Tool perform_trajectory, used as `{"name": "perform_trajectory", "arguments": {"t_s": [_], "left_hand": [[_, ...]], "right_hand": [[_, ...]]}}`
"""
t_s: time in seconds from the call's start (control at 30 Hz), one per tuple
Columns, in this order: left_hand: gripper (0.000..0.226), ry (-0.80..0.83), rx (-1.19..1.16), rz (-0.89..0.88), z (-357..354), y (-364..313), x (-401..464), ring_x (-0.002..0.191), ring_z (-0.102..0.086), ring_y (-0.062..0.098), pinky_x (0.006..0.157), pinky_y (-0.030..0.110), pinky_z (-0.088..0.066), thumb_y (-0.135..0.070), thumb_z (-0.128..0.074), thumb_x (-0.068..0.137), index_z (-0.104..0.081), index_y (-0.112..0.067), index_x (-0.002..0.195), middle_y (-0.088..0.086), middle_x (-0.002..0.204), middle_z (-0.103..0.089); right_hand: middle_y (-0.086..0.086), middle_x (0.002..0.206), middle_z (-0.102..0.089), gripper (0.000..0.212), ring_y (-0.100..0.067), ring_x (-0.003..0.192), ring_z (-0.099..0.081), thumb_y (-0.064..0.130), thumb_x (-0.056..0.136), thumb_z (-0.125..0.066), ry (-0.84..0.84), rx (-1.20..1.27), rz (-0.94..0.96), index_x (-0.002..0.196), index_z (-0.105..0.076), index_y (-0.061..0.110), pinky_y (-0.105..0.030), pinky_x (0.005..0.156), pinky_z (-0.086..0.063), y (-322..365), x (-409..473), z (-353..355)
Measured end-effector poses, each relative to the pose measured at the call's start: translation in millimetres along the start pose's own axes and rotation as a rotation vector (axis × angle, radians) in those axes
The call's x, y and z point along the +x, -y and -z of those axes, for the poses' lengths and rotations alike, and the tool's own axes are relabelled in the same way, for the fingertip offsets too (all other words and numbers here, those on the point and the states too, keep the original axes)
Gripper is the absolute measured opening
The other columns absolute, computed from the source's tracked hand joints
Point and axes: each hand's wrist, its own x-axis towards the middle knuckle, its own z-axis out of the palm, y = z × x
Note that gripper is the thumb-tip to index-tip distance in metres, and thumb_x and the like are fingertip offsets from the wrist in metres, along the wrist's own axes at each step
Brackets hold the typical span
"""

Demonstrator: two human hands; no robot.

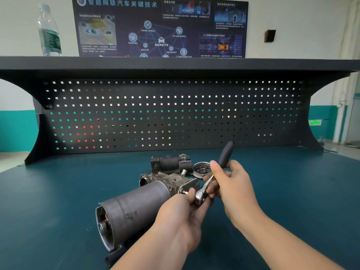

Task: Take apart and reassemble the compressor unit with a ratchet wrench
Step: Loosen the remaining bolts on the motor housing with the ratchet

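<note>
The compressor unit (136, 205) lies on its side on the green bench top, its grey cylindrical body pointing toward me at the lower left. A bolt (184, 191) sticks out of its metal head. My right hand (231, 184) grips the ratchet wrench (214, 176) by its shaft, with the black handle rising up and away. My left hand (183, 217) holds the wrench's chrome head (200, 195) between thumb and fingers, just right of the bolt. A detached dark housing part (171, 163) and a round metal cover (201, 169) lie behind the unit.
A black pegboard back panel (175, 114) stands at the far edge of the bench under a dark shelf (175, 64). A plastic water bottle (48, 32) stands on the shelf at the left. Green bench surface (292, 191) stretches to both sides.
</note>
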Motion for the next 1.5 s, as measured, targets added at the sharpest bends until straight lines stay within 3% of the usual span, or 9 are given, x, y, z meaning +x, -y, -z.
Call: {"name": "perform_trajectory", "arguments": {"t_s": [0.17, 0.43, 0.6, 0.77, 1.0, 1.13, 1.27, 1.37, 1.5], "left_hand": [[0.016, 0.038, -0.086, -0.002, -0.1, 9.8, 7.7, 0.089, -0.063, 0.037, 0.048, 0.038, -0.054, 0.005, -0.041, 0.096, -0.054, 0.013, 0.100, 0.029, 0.105, -0.061], [0.022, 0.110, -0.138, 0.008, 4.9, 7.2, 7.5, 0.048, -0.066, 0.022, 0.039, 0.031, -0.054, -0.003, -0.051, 0.093, -0.060, 0.015, 0.084, 0.019, 0.058, -0.066], [0.024, 0.106, -0.036, 0.063, 10.2, 3.5, 10.4, 0.081, -0.064, 0.036, 0.054, 0.045, -0.054, -0.003, -0.055, 0.091, -0.056, 0.018, 0.103, 0.031, 0.091, -0.066], [0.015, 0.087, -0.009, 0.055, 10.0, 2.4, 9.0, 0.074, -0.062, 0.035, 0.047, 0.040, -0.054, 0.000, -0.056, 0.090, -0.056, 0.015, 0.090, 0.027, 0.079, -0.064], [0.025, 0.122, 0.028, 0.048, 10.4, 1.7, 10.4, 0.080, -0.065, 0.035, 0.055, 0.042, -0.056, -0.004, -0.060, 0.087, -0.060, 0.019, 0.098, 0.033, 0.095, -0.066], [0.022, 0.164, 0.016, 0.074, 9.3, 3.1, 10.9, 0.065, -0.068, 0.026, 0.050, 0.033, -0.056, -0.006, -0.056, 0.091, -0.064, 0.014, 0.094, 0.024, 0.082, -0.069], [0.020, 0.157, 0.038, 0.078, 10.4, 1.7, 12.5, 0.086, -0.065, 0.026, 0.055, 0.035, -0.057, -0.003, -0.052, 0.093, -0.065, 0.011, 0.097, 0.022, 0.098, -0.068], [0.016, 0.123, 0.044, 0.071, 11.4, 0.9, 12.3, 0.076, -0.063, 0.029, 0.052, 0.038, -0.055, -0.001, -0.050, 0.093, -0.061, 0.011, 0.092, 0.023, 0.082, -0.066], [0.019, 0.110, 0.072, 0.068, 11.6, 1.8, 11.5, 0.081, -0.064, 0.035, 0.057, 0.043, -0.054, -0.001, -0.052, 0.092, -0.056, 0.014, 0.102, 0.028, 0.087, -0.066]], "right_hand": [[-0.006, 0.065, -0.066, 0.009, -0.014, 0.042, -0.055, 0.017, 0.091, -0.059, 0.176, -0.149, 0.189, 0.087, -0.056, 0.024, -0.021, 0.044, -0.043, 15.8, -6.2, -0.5], [0.000, 0.074, -0.068, 0.023, -0.011, 0.052, -0.059, 0.019, 0.087, -0.066, 0.269, -0.368, 0.359, 0.087, -0.058, 0.041, -0.023, 0.053, -0.050, 25.0, -15.5, -1.0], [-0.012, 0.065, -0.060, 0.009, -0.014, 0.039, -0.052, 0.018, 0.093, -0.056, -0.064, -0.067, -0.123, 0.086, -0.053, 0.014, -0.024, 0.037, -0.038, 6.0, -3.4, 0.3], [-0.014, 0.062, -0.052, 0.016, -0.007, 0.028, -0.048, 0.006, 0.095, -0.052, -0.064, 0.396, -0.459, 0.081, -0.048, 0.004, -0.012, 0.029, -0.034, -2.3, -11.2, 6.0], [-0.005, 0.056, -0.059, 0.003, -0.016, 0.042, -0.049, 0.017, 0.090, -0.062, 0.041, 0.008, 0.041, 0.088, -0.061, 0.014, -0.023, 0.038, -0.039, 10.7, -3.4, -2.4], [0.005, 0.065, -0.063, 0.029, -0.005, 0.048, -0.052, 0.015, 0.087, -0.065, 0.297, -0.208, 0.320, 0.092, -0.066, 0.044, -0.019, 0.047, -0.044, 16.9, -6.7, -3.9], [0.019, 0.073, -0.061, 0.031, -0.005, 0.063, -0.055, 0.030, 0.083, -0.060, 0.365, -0.506, 0.549, 0.101, -0.057, 0.055, -0.025, 0.064, -0.049, 16.0, -12.7, -8.1], [0.006, 0.064, -0.063, 0.006, -0.008, 0.049, -0.054, 0.028, 0.089, -0.060, 0.108, -0.325, 0.341, 0.089, -0.063, 0.033, -0.027, 0.050, -0.046, 9.4, -11.3, -9.3], [-0.011, 0.061, -0.057, 0.016, -0.007, 0.030, -0.049, 0.009, 0.096, -0.051, -0.137, 0.230, -0.336, 0.081, -0.052, 0.004, -0.015, 0.031, -0.036, -1.1, -5.3, 0.0]]}}
